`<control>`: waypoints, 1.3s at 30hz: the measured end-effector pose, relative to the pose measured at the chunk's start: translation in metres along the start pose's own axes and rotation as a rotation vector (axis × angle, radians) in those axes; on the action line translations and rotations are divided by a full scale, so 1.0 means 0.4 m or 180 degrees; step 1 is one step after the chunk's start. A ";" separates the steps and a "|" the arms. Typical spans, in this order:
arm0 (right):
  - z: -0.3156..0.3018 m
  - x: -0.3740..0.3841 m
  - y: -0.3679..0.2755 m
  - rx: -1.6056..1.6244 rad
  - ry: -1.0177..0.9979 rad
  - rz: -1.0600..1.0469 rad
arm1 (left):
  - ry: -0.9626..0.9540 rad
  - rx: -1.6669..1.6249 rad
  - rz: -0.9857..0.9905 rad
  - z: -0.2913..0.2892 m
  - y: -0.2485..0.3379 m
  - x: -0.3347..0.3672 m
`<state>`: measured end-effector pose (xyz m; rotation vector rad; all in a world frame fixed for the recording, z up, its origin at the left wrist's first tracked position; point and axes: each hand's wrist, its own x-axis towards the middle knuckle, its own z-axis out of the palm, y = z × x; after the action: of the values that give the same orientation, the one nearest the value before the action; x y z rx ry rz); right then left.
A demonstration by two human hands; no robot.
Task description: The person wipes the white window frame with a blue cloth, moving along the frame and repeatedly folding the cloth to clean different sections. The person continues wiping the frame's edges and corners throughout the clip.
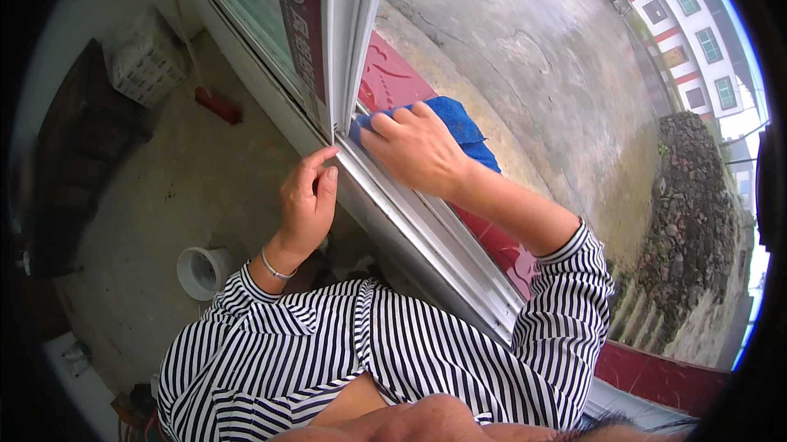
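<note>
My right hand [416, 147] grips a blue cloth [461, 124] and presses part of it into the track of a white sliding-window frame [443, 233]. The rest of the cloth hangs over the outer side, above a red patterned tile ledge [393, 73]. The upright edge of the window sash [354, 40] stands just beyond the fingers. On the inner side, my left hand [309, 196] has its index finger stretched to the frame's inner edge, near the foot of the sash. Its thumb is apart from that finger, and nothing shows in this hand.
Indoors, a white bucket [202, 272] stands on the floor below my left forearm. Farther left are a red brush head [218, 106], a wrapped white package [147, 57] and a dark bench [82, 147]. Outside lie a concrete yard [525, 24] and a stone wall [689, 213].
</note>
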<state>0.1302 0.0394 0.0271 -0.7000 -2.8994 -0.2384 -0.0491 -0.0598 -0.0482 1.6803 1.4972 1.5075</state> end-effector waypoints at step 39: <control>-0.043 -0.245 -0.002 0.0466 -0.0125 -0.0390 | -0.2039 0.2513 0.3340 0.094 0.176 0.175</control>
<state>0.2179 -0.0076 0.0261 -0.5099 -2.9626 -0.0252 0.0016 -0.0082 0.0293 3.3227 0.8598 0.4771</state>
